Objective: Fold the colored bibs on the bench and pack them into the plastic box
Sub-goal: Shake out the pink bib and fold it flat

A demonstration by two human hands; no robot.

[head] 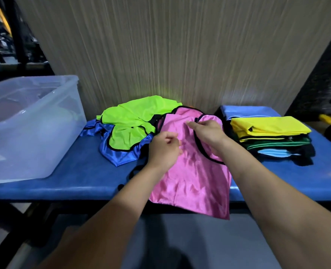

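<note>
A pink bib point(191, 171) with black trim lies across the front of the blue table point(79, 177), its lower end hanging over the near edge. The left hand point(163, 150) rests on the bib's left side with its fingers curled in, apparently bunching or pinching the pink cloth, though the exact grip is hard to make out. The right hand point(207, 133) is on the upper part of the same bib, thumb and forefinger pinching the black-edged strap near the neckline. Just behind and to the left of the pink bib sits a loose heap: a bright green bib point(133, 121) on top of a shiny blue bib point(120, 154), both crumpled and touching the pink one. At the left end of the table stands a clear plastic box point(30, 129), open at the top, with some reddish and pale shapes dimly visible through its walls; what they are cannot be told. On the right side of the table is a neat stack of folded bibs point(271, 138), yellow on top, then green, light blue and black layers below, with another light blue piece lying behind it. A wood-grain wall point(170, 55) rises behind the table.
</note>
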